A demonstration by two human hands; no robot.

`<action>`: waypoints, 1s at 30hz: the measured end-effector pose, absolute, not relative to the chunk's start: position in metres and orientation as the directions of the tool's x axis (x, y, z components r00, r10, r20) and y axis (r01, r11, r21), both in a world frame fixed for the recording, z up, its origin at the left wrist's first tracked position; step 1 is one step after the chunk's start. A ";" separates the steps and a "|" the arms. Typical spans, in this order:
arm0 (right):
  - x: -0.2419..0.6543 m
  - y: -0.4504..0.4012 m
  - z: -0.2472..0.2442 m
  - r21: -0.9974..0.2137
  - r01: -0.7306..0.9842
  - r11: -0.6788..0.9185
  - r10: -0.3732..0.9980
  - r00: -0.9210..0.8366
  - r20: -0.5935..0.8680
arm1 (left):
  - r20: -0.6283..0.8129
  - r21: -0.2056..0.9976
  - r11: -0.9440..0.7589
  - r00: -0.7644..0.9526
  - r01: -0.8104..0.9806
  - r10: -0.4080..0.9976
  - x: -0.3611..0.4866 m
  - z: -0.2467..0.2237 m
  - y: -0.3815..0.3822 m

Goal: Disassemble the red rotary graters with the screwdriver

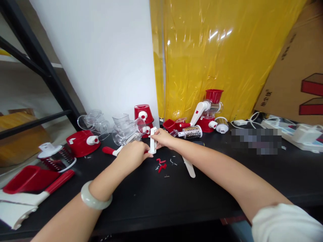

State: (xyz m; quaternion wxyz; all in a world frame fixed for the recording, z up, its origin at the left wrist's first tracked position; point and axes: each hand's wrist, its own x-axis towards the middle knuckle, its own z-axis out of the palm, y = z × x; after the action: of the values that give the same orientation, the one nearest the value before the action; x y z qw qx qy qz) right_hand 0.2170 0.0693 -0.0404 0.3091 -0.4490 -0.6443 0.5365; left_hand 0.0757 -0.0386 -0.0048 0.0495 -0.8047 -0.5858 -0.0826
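Note:
A white plastic piece (153, 141) stands upright between my hands, above the black table. My left hand (135, 154) pinches its lower end, with a bit of red showing at the fingertips. My right hand (163, 138) has its fingers closed on the upper part. Just in front lie small red parts (162, 167), several tiny screws (173, 162) and a small dark pin (167, 176). A flat white strip (189, 167) lies beneath my right forearm. Behind my left hand is a red-tipped handle (108, 150).
Red bases (82, 144), clear plastic housings (122, 129) and a grater drum (59, 158) stand at the left. An assembled red and white grater (207, 112) and another drum (193, 132) stand behind my right arm. A power strip (297, 136) lies far right.

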 end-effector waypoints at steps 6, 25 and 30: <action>0.210 0.068 -0.041 -0.954 0.300 0.004 0.870 -0.471 -0.144 | 0.180 -0.033 -0.259 0.261 0.965 0.949 0.076 -0.004 -0.042; 0.203 0.063 -0.039 -0.899 0.439 -0.007 0.773 -0.568 -0.284 | -0.040 -0.166 -0.110 0.105 0.980 0.994 0.083 0.013 -0.049; 0.208 0.060 -0.035 -0.897 0.441 0.031 0.716 -0.636 -0.288 | -0.093 -0.229 -0.064 0.044 0.971 0.995 0.084 0.018 -0.054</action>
State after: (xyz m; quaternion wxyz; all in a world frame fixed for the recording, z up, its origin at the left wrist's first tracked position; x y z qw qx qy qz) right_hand 0.2077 0.0595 -0.0353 0.1222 -0.4088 -0.7074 0.5635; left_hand 0.0844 -0.0536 0.0181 0.0513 -0.7207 -0.6820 0.1134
